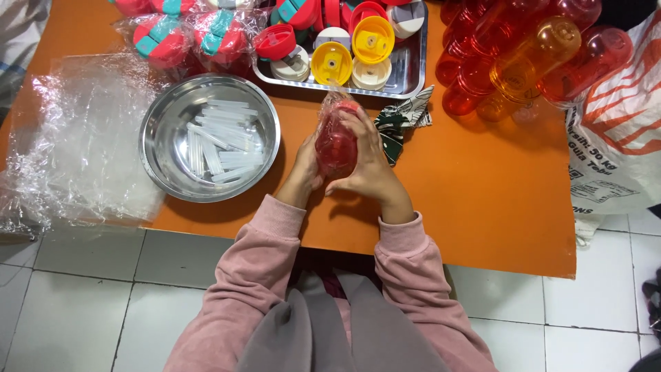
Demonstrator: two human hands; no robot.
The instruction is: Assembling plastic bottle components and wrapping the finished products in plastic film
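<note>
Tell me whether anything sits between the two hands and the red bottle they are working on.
Nothing visible does. The left hand and the right hand both grip the red bottle directly, above the orange table. The steel bowl of clear straws lies off to the left, apart.

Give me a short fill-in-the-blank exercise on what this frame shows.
1. Both hands, left and right, hold a ____ bottle in clear wrap.
2. The white straws lie in a round metal ____.
3. The yellow lids sit in a rectangular metal ____.
4. The table top is ____.

Missing words: red; bowl; tray; orange
</note>
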